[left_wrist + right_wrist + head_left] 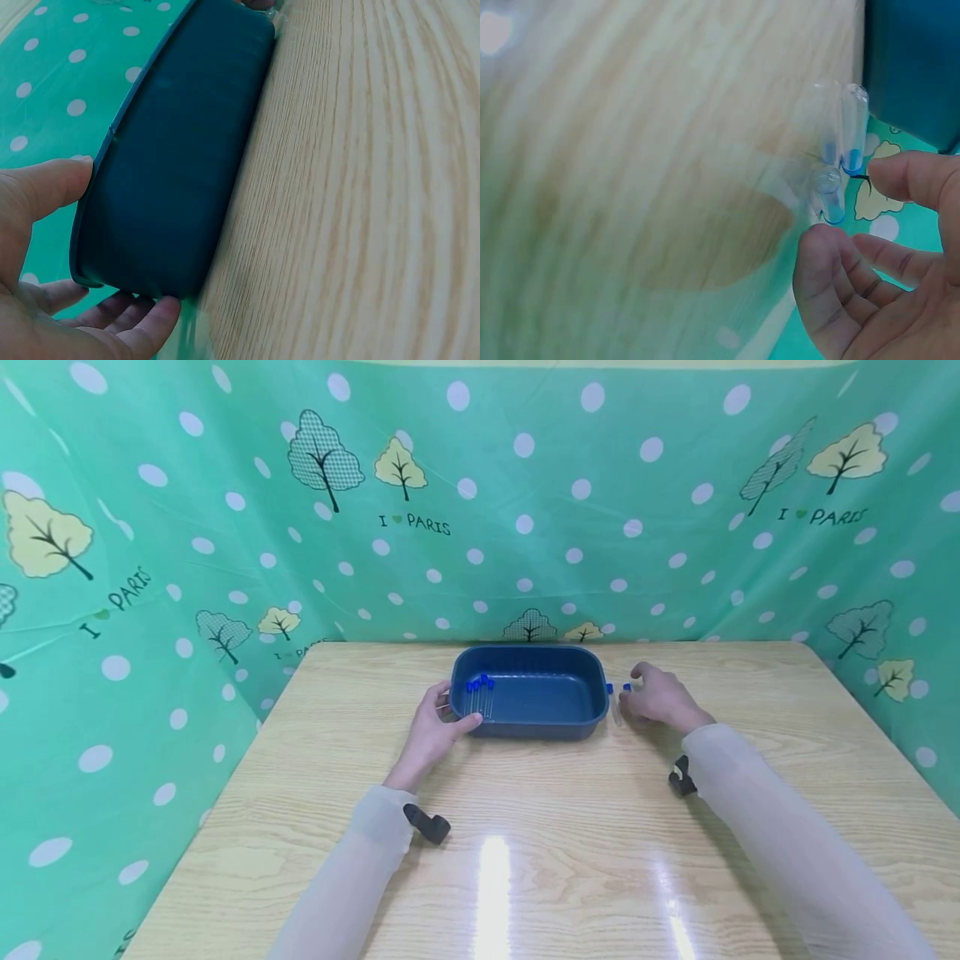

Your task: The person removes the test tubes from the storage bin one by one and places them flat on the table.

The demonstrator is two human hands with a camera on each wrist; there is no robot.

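Sleeves [787, 843] foremost. Left hand [435, 727]: fingers gripping tub [540, 729], best held steady. Right hand [662, 697]: fingers parted, empty, beside tubes [855, 124] best pinched below their caps [610, 689].

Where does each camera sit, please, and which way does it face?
Head: on the head, facing forward and down at the blue bin; left hand, right hand and sleeves show.
Left wrist: worn there, facing the bin's outer wall; left fingers show.
Right wrist: worn there, facing the tubes; right fingers show.
Shared: both wrist views show the bin.
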